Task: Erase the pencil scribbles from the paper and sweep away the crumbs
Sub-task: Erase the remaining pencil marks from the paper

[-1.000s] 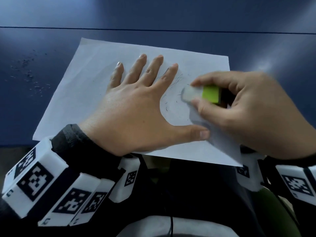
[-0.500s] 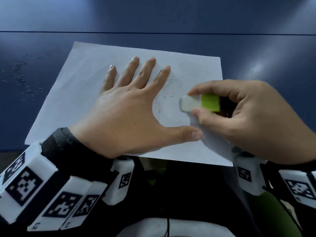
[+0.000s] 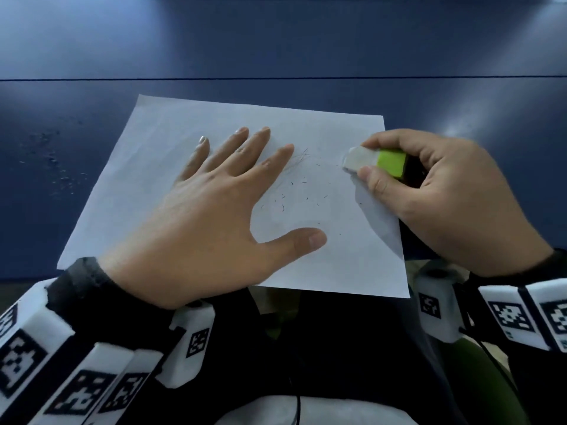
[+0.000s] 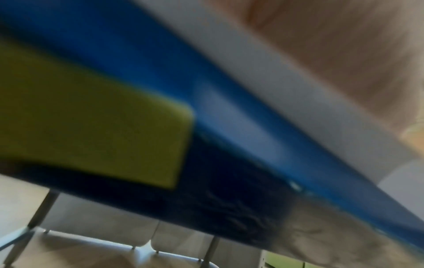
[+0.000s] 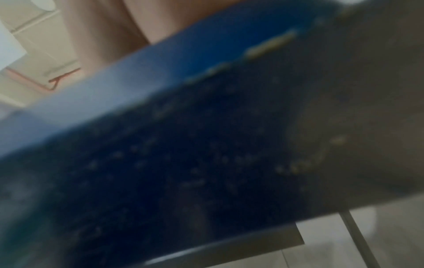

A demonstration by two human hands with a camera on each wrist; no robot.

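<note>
White paper [image 3: 171, 167] pinned flat w/ left hand [image 3: 196, 228], fingers spread. Right hand [image 3: 445, 197] pinches eraser [image 3: 376, 161] at paper's right edge, crumbs [image 3: 294, 194] btwn hands.

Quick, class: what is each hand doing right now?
Left hand: open, flat on the paper.
Right hand: gripping the eraser.

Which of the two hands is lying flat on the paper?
The left hand: it lies flat with fingers spread on the paper, while the right hand pinches the eraser.
</note>
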